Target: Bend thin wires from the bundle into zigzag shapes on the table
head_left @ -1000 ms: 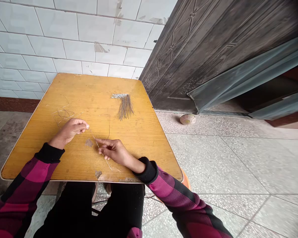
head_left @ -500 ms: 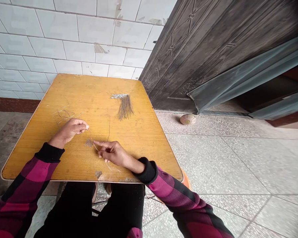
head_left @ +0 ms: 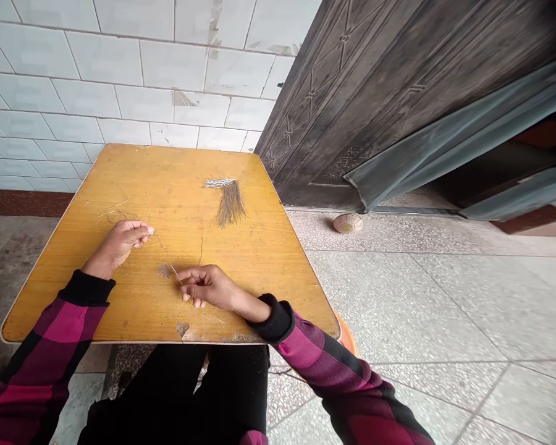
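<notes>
L hand [head_left: 119, 242] curled, fingertips pressed together; cannot tell if it grips anything. R hand [head_left: 208, 287] curled, thumb and index pinching thin pale strand [head_left: 170, 261], which runs toward L hand. Both hands rest on yellow wood-veneer desk [head_left: 269, 290]. Fibre bundle [head_left: 230, 205], pale band at top, lies flat at upper centre of desk, well apart from hands. Loose fibres [head_left: 115, 213] lie just beyond L hand. Small worn ball [head_left: 347, 223] on terrazzo floor [head_left: 421, 309], near dark metal door [head_left: 352, 105].

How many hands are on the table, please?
2: the left hand on the left of the table, and the right hand nearer the middle of its front edge.
</notes>
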The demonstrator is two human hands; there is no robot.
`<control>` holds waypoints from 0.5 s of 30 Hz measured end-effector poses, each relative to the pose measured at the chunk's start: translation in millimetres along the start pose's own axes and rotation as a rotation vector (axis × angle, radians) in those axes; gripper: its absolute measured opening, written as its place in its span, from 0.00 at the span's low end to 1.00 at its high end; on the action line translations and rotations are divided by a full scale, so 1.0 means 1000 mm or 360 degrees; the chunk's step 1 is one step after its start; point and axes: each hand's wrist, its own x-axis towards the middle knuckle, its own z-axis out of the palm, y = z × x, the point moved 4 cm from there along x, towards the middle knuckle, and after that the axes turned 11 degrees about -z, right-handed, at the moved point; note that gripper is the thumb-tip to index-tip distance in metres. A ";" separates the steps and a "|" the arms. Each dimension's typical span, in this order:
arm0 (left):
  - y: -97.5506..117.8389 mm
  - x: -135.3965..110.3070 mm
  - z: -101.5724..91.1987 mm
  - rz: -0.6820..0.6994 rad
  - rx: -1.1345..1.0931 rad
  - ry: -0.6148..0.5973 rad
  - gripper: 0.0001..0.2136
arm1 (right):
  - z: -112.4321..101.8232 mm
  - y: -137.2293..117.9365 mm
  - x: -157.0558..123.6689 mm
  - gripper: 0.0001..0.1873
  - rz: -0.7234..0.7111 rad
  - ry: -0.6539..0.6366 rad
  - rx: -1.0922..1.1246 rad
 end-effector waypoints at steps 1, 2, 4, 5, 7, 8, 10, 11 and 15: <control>0.000 0.001 -0.002 0.0016 -0.0018 0.0014 0.11 | 0.000 -0.001 0.000 0.21 0.0033 -0.0021 -0.0003; 0.001 0.001 -0.005 0.0029 -0.0032 0.0030 0.11 | 0.000 -0.001 0.000 0.20 0.0065 -0.0039 -0.0005; 0.002 0.003 -0.009 0.0045 -0.0049 0.0063 0.11 | 0.000 -0.004 -0.001 0.20 0.0116 -0.0068 -0.0006; 0.002 0.003 -0.012 0.0043 -0.0054 0.0077 0.11 | 0.000 -0.005 -0.002 0.19 0.0135 -0.0078 -0.0006; 0.001 0.005 -0.016 0.0029 -0.0073 0.0090 0.11 | -0.001 -0.007 -0.004 0.19 0.0164 -0.0099 -0.0010; 0.001 0.006 -0.017 0.0023 -0.0089 0.0090 0.11 | -0.001 -0.007 -0.005 0.19 0.0170 -0.0097 -0.0017; 0.001 0.007 -0.020 0.0013 -0.0113 0.0078 0.12 | -0.001 -0.006 -0.009 0.21 0.0155 -0.0052 -0.0047; 0.001 0.008 -0.021 0.0008 -0.0112 0.0068 0.12 | -0.001 -0.005 -0.012 0.21 0.0127 -0.0011 -0.0072; 0.000 0.013 -0.020 -0.0013 -0.0032 0.0001 0.12 | 0.004 -0.004 -0.026 0.17 -0.0093 0.0129 -0.0250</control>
